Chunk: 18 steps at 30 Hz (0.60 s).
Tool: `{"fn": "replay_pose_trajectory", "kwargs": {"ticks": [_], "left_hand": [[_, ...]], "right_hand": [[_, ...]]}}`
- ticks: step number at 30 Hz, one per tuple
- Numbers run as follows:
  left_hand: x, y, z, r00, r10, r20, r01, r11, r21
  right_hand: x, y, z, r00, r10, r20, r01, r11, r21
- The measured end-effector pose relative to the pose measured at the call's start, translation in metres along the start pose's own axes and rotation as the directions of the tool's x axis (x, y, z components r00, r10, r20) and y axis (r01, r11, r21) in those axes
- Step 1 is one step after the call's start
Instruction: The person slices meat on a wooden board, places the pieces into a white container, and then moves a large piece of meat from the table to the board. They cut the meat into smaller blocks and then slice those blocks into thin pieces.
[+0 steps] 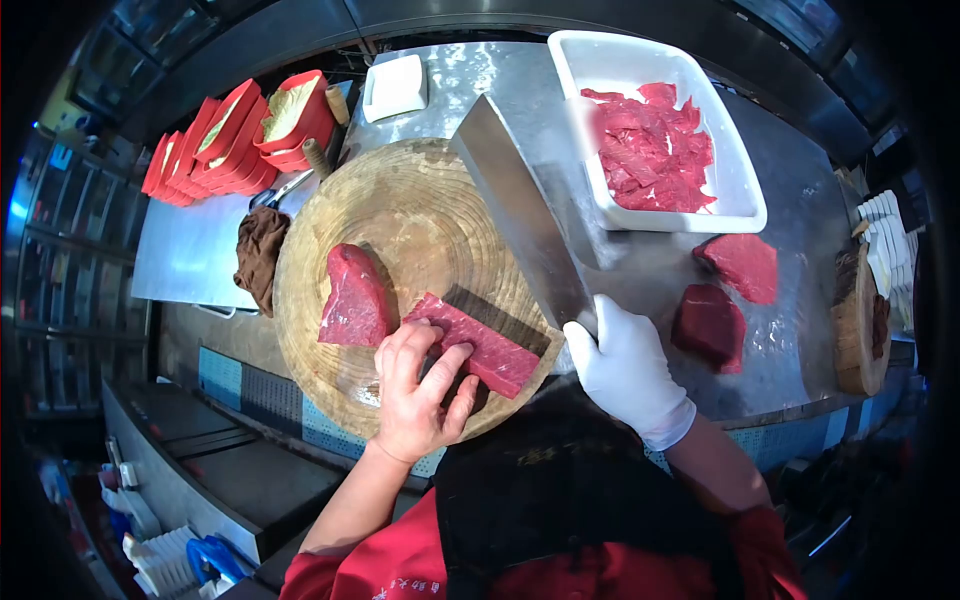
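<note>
Right hand (625,370), the one in the white glove, is wrapped tight around the handle of a big cleaver (520,210). The handle itself is buried in the fist, and the wide blade sticks up and away toward the top middle of the frame, off the wood. Left hand (420,385) is bare and isn't really gripping anything. The fingers are bent claw-style and pressing down on the near end of a slab of red meat (490,350), which lies at the lower right part of the round chopping block (420,210), about dead centre of the frame. Just left of it on the same block is a second chunk (355,295), close to the slab, though I can't tell if they touch. Going outward, a white tray (745,195) of sliced meat (655,145) is at the upper right on the steel counter (800,240), with two more chunks (742,265) (710,325) below it. A brown rag (260,255) lies off the block's left edge, a row of red boxes (235,135) is at the upper left, and a small white dish (395,88) is near the top.
</note>
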<state>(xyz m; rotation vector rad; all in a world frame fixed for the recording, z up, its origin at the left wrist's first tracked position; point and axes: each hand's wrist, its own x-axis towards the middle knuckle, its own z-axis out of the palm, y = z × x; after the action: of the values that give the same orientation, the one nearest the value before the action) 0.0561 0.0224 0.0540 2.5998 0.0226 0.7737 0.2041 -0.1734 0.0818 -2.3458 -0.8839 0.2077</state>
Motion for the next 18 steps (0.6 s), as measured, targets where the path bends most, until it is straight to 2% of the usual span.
{"fn": "replay_pose_trajectory", "kwargs": {"ticks": [10,13,17,18], "left_hand": [[-0.009,0.003,0.005,0.999,-0.038,-0.037,0.037,0.999,-0.019],[-0.005,0.003,0.013,0.997,-0.055,-0.052,0.053,0.998,-0.037],[0.013,0.001,0.031,0.994,-0.047,0.097,0.044,0.999,0.028],[0.014,0.001,0.032,0.995,-0.046,0.091,0.043,0.998,0.035]], "right_hand": [[-0.007,0.003,0.007,0.991,-0.095,-0.091,0.093,0.995,-0.021],[-0.006,0.002,0.005,0.998,-0.049,-0.034,0.049,0.999,0.006],[0.002,0.0,-0.007,0.998,-0.065,-0.017,0.065,0.998,0.001],[0.003,0.0,-0.011,0.999,-0.03,0.025,0.029,0.999,0.038]]}}
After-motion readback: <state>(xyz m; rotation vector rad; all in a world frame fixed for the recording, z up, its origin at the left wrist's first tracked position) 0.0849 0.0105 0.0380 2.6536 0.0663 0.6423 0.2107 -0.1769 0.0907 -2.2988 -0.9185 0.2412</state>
